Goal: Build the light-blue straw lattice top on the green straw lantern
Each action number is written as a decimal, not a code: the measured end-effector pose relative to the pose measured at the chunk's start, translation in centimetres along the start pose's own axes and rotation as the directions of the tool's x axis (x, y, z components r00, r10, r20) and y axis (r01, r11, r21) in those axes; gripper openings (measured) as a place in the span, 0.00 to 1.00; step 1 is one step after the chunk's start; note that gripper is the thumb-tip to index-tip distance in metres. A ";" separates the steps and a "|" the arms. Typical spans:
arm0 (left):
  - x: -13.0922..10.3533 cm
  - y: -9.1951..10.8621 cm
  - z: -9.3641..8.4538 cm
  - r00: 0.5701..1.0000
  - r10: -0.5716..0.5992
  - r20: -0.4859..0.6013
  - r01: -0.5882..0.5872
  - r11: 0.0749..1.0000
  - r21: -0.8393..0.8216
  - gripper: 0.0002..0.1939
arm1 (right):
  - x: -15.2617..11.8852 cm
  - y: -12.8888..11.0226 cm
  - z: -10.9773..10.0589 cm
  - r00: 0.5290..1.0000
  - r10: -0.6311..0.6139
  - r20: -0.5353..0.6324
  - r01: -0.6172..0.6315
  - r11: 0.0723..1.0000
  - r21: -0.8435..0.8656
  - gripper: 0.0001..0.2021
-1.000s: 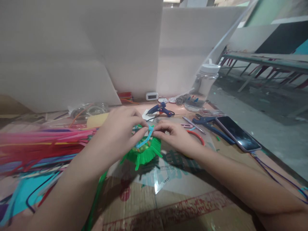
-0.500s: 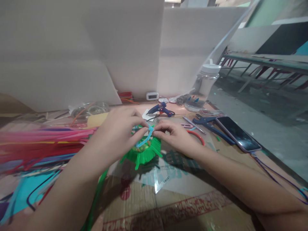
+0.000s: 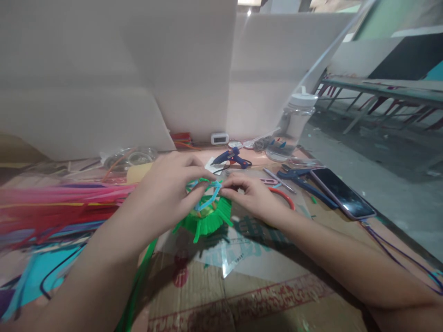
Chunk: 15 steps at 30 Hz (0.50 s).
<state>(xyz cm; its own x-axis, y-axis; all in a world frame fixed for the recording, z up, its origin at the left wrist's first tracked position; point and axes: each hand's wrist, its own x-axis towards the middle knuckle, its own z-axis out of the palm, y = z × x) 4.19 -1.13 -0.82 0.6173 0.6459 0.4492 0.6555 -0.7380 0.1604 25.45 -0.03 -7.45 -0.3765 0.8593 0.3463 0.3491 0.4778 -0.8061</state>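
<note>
A green fringed piece [image 3: 210, 226], apparently of fuzzy pipe cleaners, lies below my hands, with orange bits around its middle. Light-blue pipe cleaner [image 3: 208, 201] rises from it in a bent frame that peaks between my fingers. The thumb and forefinger of my right hand [image 3: 247, 196] pinch that peak from the right. On the other side, my left hand [image 3: 182, 182] hovers over the piece, its thumb and forefinger slightly apart with green and blue showing between them. The left hand hides part of the piece.
A blue glue gun [image 3: 232, 158] rests behind the hands. Pliers [image 3: 311, 186], a phone [image 3: 342, 191] and a water bottle [image 3: 294, 122] are at the right. Bundled pink and red pipe cleaners [image 3: 65, 198] spread at the left. White panels [image 3: 194, 69] stand behind.
My left thumb and forefinger have loosened from the blue peak and drawn a little to the left. The right hand stays pinched in nearly the same place.
</note>
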 end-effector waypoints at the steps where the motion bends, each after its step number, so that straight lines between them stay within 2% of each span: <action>1: 0.0 0.0 0.0 1.000 0.004 -0.001 -0.004 1.000 -0.005 0.12 | 0.0 0.0 0.0 1.000 0.000 -0.002 0.000 1.000 0.001 0.04; 6: 0.0 0.0 -0.1 0.999 0.045 -0.023 -0.046 0.998 -0.035 0.12 | 0.0 0.1 0.1 1.000 0.001 -0.006 -0.002 1.000 -0.004 0.04; 12: 0.1 0.0 -0.2 0.998 0.063 0.018 -0.062 0.997 -0.049 0.15 | 0.0 0.2 0.1 1.000 0.004 0.001 -0.004 1.000 -0.003 0.04; 15: -0.1 -0.2 -0.5 0.999 0.044 0.004 -0.043 0.995 -0.084 0.15 | 0.0 0.2 0.1 1.000 -0.002 -0.001 0.002 1.000 0.015 0.04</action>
<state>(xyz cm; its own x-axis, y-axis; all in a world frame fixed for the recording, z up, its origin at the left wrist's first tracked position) 3.80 -1.16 -0.40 0.6469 0.6139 0.4523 0.5892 -0.7790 0.2145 25.48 0.05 -7.70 -0.3767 0.8583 0.3486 0.3348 0.4770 -0.8126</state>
